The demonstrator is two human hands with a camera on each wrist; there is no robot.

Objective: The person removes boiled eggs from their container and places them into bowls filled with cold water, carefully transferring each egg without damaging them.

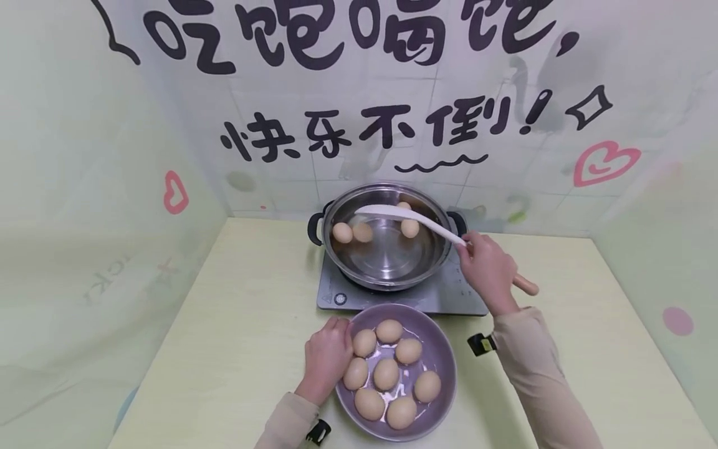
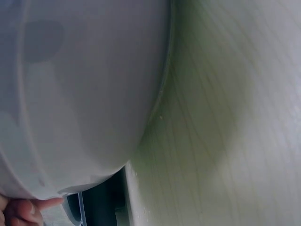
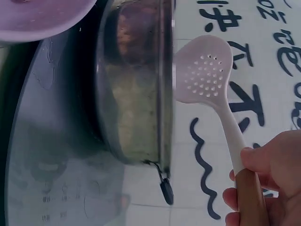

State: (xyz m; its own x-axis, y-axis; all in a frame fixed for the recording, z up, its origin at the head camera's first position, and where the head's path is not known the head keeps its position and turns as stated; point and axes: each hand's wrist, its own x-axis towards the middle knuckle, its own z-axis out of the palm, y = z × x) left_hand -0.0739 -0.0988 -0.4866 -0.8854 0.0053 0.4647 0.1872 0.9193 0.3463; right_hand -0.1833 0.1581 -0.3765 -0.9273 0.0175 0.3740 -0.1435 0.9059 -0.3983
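Skimmer (image 1: 387,211) above pot (image 1: 387,251) — eggs (image 1: 343,232) inside at nine and two o'clock
Left hand (image 1: 326,353) grips the bowl (image 1: 448,362) at ten o'clock; fingers of the right hand (image 1: 487,267) wrap the handle (image 1: 526,285) — best lowered gently.

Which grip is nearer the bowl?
Left: the left grip holds the bowl at its left side. The right grip is beyond it to the right, holding the spoon by the pot.

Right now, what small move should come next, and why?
Probably lower the spoon toward an egg in the pot: the spoon looks empty, the right hand holds it above the pot, and the left hand grips the bowl.
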